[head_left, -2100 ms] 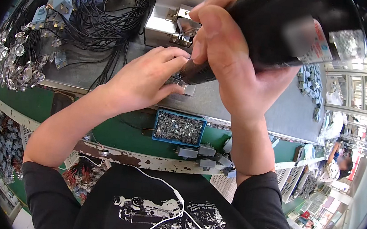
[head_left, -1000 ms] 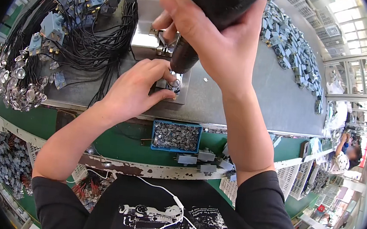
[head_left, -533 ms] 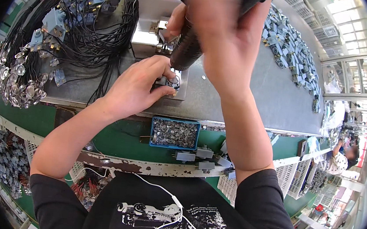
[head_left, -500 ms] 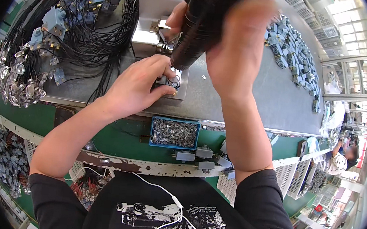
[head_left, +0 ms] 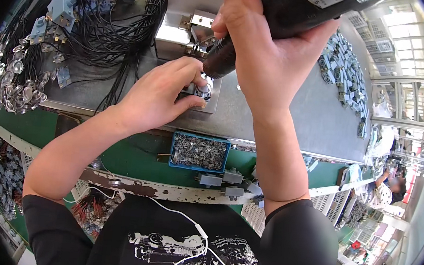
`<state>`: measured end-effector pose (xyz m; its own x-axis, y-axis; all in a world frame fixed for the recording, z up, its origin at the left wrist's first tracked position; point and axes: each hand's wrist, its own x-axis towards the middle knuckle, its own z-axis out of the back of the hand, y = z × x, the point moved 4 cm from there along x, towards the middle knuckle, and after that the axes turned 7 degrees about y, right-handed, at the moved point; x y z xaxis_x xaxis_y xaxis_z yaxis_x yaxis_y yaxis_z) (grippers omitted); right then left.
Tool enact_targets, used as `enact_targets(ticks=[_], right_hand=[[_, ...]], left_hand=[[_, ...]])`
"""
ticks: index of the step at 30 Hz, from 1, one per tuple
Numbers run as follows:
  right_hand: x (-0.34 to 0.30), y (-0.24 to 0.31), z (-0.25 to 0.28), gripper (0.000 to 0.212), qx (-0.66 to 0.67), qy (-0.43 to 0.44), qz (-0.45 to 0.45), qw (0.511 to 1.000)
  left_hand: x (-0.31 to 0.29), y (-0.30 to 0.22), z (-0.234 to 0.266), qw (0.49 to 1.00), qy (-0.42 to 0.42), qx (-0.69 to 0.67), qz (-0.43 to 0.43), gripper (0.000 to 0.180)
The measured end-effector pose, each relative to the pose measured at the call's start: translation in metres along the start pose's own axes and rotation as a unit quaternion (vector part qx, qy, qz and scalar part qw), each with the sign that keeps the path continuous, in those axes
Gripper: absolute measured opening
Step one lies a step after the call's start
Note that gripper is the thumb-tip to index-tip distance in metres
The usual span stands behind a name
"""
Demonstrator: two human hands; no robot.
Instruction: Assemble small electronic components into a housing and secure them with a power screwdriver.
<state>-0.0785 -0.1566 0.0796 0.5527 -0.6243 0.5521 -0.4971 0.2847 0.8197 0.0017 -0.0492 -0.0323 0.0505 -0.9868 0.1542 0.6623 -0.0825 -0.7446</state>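
Observation:
My right hand (head_left: 271,51) grips a black power screwdriver (head_left: 290,12) that points down and left, its dark nose (head_left: 219,64) over a small metal part (head_left: 203,91). My left hand (head_left: 159,97) pinches that small metal part on a square metal fixture plate (head_left: 214,101) on the grey bench top. Thumb and fingers close around the part, and most of it is hidden by them.
A blue tray of small metal screws (head_left: 200,152) sits at the bench's front edge. Black wired parts with grey blocks (head_left: 80,12) lie at far left, shiny round discs (head_left: 12,82) beside them. Grey finished pieces (head_left: 348,74) line the right. Another person (head_left: 388,188) works at far right.
The screwdriver stays over the part while my right hand has shifted slightly on its body. My left hand keeps pinching the part on the fixture.

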Motion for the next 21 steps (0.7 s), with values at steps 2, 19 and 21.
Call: enact_targets(ticks=[2, 19, 21], right_hand=[[0.003, -0.001, 0.003, 0.038, -0.014, 0.034, -0.057, 0.998], [0.027, 0.038, 0.053, 0.028, -0.044, 0.079, 0.038, 0.995], [0.026, 0.035, 0.053, 0.022, -0.134, 0.066, 0.036, 0.988]], left_hand=[[0.002, 0.001, -0.001, 1.0, 0.014, -0.016, 0.019, 0.035], [0.0, -0.021, 0.021, 0.997, 0.074, 0.012, -0.032, 0.034], [-0.002, -0.025, 0.022, 0.995, 0.082, 0.041, -0.036, 0.035]])
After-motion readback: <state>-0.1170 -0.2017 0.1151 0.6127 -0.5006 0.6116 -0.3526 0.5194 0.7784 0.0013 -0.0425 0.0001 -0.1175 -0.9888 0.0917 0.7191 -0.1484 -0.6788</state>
